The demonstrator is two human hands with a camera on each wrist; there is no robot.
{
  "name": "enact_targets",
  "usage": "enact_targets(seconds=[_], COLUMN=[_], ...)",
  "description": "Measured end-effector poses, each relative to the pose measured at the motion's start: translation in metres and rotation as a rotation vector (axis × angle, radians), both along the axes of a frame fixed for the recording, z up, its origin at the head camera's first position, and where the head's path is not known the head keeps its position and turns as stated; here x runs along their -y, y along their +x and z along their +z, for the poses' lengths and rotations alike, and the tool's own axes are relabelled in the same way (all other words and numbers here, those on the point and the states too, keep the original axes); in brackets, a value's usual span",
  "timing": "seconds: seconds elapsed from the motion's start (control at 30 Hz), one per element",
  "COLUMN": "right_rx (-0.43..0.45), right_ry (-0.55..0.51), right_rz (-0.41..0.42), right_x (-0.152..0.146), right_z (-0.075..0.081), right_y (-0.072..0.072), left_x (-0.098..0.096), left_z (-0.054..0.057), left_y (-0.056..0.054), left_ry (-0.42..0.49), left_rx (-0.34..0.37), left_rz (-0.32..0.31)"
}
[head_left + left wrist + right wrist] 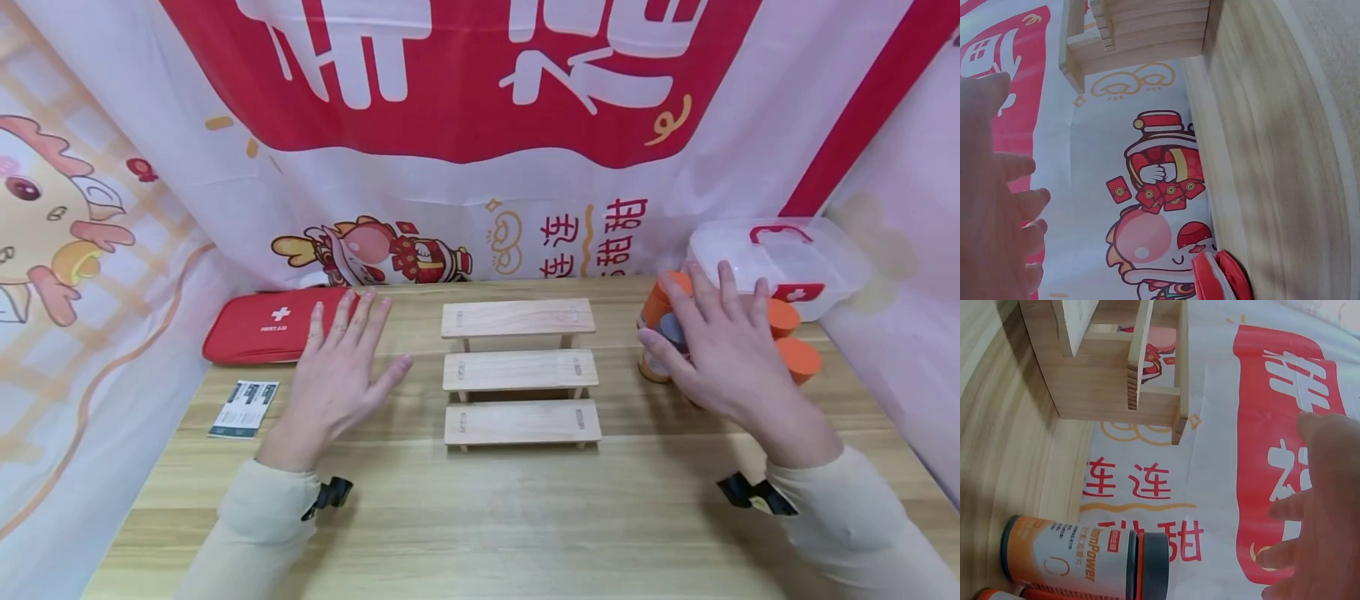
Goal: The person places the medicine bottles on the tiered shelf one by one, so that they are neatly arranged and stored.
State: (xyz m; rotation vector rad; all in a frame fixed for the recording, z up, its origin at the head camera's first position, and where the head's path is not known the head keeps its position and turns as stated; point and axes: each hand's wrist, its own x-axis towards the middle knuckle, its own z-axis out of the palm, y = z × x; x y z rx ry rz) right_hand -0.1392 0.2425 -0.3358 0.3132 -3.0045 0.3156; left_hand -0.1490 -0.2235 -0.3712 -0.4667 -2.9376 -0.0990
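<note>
My left hand (pixel 333 379) hovers with spread fingers over the table, close to a red first aid pouch (pixel 281 325) and a small printed leaflet (pixel 244 408). My right hand (pixel 723 358), its fingers also spread, is held above several bottles at the right and partly hides them. Some have orange caps (pixel 799 358); one has a dark grey cap (pixel 672 331). In the right wrist view that bottle (pixel 1072 556) has an orange and white label. Between the hands stands a three-tier wooden step rack (pixel 521 371). Neither hand holds anything.
A clear plastic box (pixel 832 250) with a red handle and a white-cross label sits at the back right, behind the bottles. Printed cloth (pixel 480 192) hangs along the back and both sides of the wooden table (pixel 517 533).
</note>
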Motion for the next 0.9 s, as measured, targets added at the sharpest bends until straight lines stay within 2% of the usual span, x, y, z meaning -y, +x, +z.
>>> enact_targets(seconds=[0.23,0.37,0.47,0.6,0.9], right_rx=[0.008,-0.007,-0.061,-0.143,-0.232], right_ry=[-0.089,-0.202,-0.302,-0.399,-0.527], right_rz=[0.005,0.015,0.01,-0.029,-0.078], right_x=[-0.014,-0.025,-0.033,-0.04,-0.066], right_z=[0.004,0.003,0.002,-0.001,-0.011], right_y=[0.003,0.006,0.011,0.016,0.026], left_x=[0.002,0.003,0.004,0.006,0.011], left_z=[0.007,0.009,0.011,0.012,0.008], left_y=[0.004,0.008,0.011,0.016,0.019], left_ry=[0.104,0.213,0.287,0.38,0.575], left_rx=[-0.007,0.015,0.043,0.111,0.282], left_rz=[-0.028,-0.033,-0.017,0.008,-0.029])
